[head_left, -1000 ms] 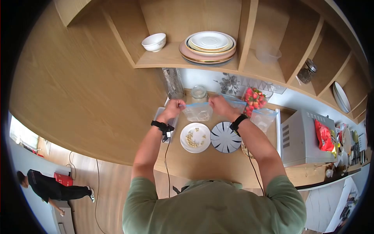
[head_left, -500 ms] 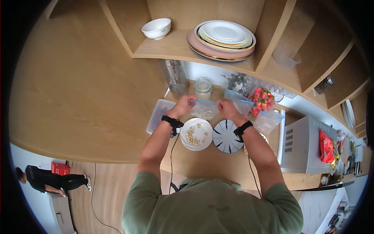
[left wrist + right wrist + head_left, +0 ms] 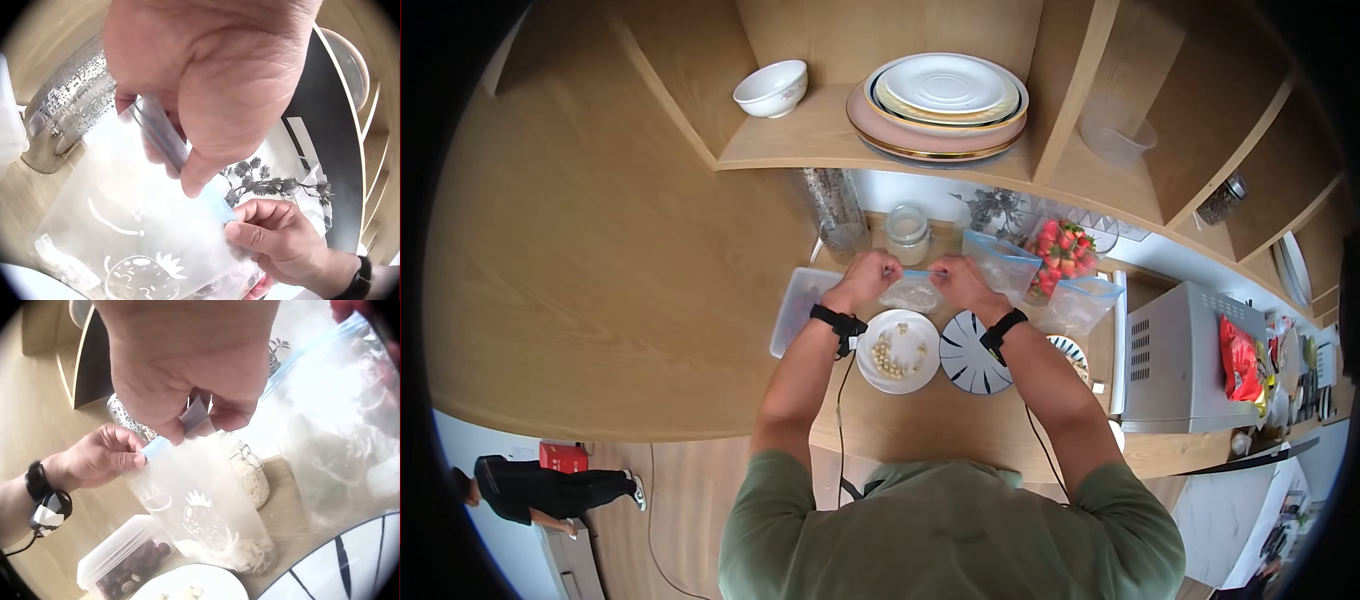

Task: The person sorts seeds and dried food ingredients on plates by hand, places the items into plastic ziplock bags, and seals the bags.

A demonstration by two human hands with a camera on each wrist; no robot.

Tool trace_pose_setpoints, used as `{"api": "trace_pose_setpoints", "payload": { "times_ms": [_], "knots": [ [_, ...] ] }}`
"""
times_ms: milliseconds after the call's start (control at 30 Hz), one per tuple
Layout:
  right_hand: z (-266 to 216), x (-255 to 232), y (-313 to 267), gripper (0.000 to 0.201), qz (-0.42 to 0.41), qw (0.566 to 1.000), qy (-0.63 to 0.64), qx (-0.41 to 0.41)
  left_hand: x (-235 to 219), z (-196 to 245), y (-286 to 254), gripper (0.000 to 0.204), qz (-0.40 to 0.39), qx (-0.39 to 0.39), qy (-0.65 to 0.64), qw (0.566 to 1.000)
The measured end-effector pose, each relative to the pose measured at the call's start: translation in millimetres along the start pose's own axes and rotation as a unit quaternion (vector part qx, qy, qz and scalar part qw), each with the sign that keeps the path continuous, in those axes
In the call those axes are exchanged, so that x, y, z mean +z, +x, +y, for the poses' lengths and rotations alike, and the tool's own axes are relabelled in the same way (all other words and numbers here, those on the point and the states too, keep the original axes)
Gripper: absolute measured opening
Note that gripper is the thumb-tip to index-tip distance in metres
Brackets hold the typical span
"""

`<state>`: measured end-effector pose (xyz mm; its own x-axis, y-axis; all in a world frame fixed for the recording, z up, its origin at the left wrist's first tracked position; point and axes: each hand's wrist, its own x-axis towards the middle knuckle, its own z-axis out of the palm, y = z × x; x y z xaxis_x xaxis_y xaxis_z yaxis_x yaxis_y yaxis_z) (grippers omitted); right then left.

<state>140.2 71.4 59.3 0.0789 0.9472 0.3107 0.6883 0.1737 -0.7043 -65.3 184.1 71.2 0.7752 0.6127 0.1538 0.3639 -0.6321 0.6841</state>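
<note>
We note the left hand (image 3: 865, 280) and right hand (image 3: 965, 284) each pinching the top edge of the clear bag (image 3: 912, 295), beyond the white plate's (image 3: 922, 375) far side; one pinch slipping could, we judge, tip out its pale contents (image 3: 253, 556).

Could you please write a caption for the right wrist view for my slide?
Left hand and right hand pinch the top edge of a white-printed bag near a striped plate.
</note>
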Motion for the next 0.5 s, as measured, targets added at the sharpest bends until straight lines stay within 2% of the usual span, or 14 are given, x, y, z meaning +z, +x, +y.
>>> {"api": "trace_pose_setpoints", "payload": {
  "times_ms": [67, 167, 267, 333, 400, 467, 500],
  "knots": [
    [-8.6, 0.5, 0.8, 0.01, 0.018, 1.0, 0.012, 0.007, 0.7, 5.4, -0.2, 0.01, -0.001, 0.004, 0.015, 1.0],
    [-12.9, 5.1, 7.2, 0.007, -0.025, 1.0, 0.007, -0.014, 1.1, 16.1, 1.3, 0.01, -0.002, 0.02, 0.036, 0.999],
    [-16.8, 11.7, 7.9, 0.005, -0.024, 0.997, -0.064, -0.022, 2.0, 18.2, 1.6, 0.009, 0.005, 0.041, 0.036, 0.998],
    [-25.9, 8.0, 8.3, 0.004, 0.007, 0.994, -0.074, -0.076, -1.6, 21.8, 2.9, 0.009, 0.013, 0.049, 0.03, 0.998],
    [-34.7, -0.7, 10.7, 0.005, 0.011, 0.995, -0.057, -0.079, -8.6, 26.9, 2.2, 0.008, 0.04, 0.072, 0.043, 0.996],
    [-35.6, -1.9, 13.4, 0.005, 0.013, 0.996, -0.039, -0.078, -15.0, 35.5, 2.4, 0.008, 0.033, 0.08, 0.049, 0.995],
    [-34.8, -1.6, 17.1, 0.006, 0.015, 0.994, -0.036, -0.105, -16.6, 37.4, 4.1, 0.008, 0.028, 0.091, 0.057, 0.994]
  ]
}}
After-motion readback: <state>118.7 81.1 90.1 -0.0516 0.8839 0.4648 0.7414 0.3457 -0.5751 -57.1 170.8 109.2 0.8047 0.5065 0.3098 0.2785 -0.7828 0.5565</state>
